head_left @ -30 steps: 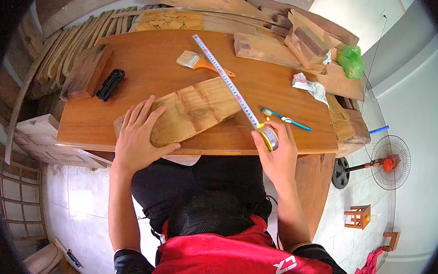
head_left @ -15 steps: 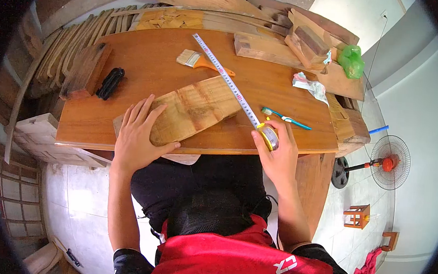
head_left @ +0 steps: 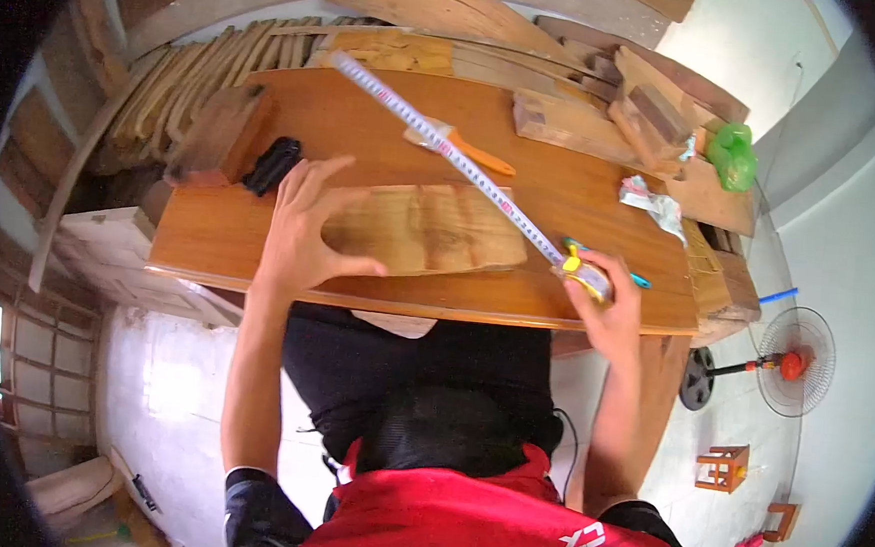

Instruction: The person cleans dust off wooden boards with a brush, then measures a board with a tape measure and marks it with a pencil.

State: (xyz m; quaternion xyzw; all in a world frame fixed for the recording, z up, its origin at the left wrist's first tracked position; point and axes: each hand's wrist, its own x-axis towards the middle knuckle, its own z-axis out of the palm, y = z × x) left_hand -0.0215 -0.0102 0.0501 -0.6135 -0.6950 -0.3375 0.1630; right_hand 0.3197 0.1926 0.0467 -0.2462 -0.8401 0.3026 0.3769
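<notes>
In the head view, a green plastic bag point(head_left: 733, 156), contents unclear, sits right of the table point(head_left: 210, 230), and the extended tape measure point(head_left: 593, 281) crosses in front of a paintbrush point(head_left: 480, 156). The left hand point(head_left: 305, 230), fingers spread wide, is at the left end of a brown-stained plank point(head_left: 440, 229) on the table; the right hand point(head_left: 614, 309) grips the tape measure's case.

And there was the left hand point(head_left: 305, 233), opened wide, its thumb stretched out to the side and its fingers fanned forward, a broad gap curving between thumb and forefinger! Over on the other side, the right hand point(head_left: 616, 315) was curled into a grip, thumb and fingers drawn in from opposite sides, the wrist just behind. Both arms reached forward, well apart, the left forearm point(head_left: 255, 383) and right forearm point(head_left: 617, 425) bare and running nearly parallel.
</notes>
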